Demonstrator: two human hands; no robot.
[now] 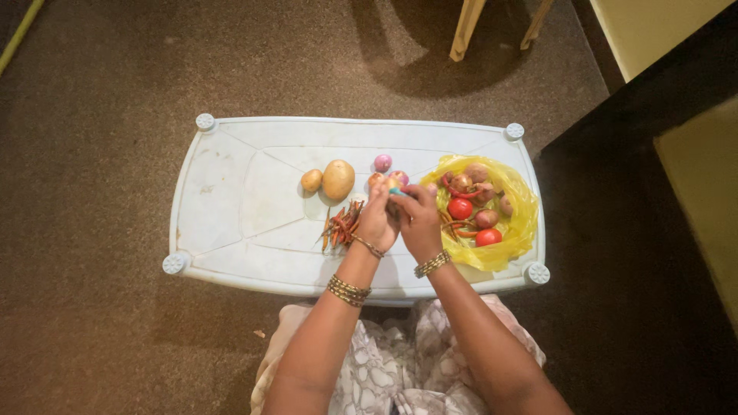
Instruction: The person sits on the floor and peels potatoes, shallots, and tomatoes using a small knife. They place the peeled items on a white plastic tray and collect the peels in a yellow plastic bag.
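My left hand (376, 219) and my right hand (419, 219) meet over the middle of a pale plastic table (231, 200). Together they pinch a small item with a blue-green tip (397, 192); what it is I cannot tell. Beside my left hand lies a heap of red chillies (343, 224). Two potatoes (330, 180) sit behind the chillies. Small onions (383, 162) lie just beyond my fingers. To the right, an open yellow plastic bag (523, 207) holds tomatoes (460, 208), onions and chillies.
The low table stands on a dark brown carpet. Wooden chair legs (465, 31) rise behind the table. A dark step and yellow wall (653, 31) lie to the right. My patterned skirt (384, 361) is below the table's near edge.
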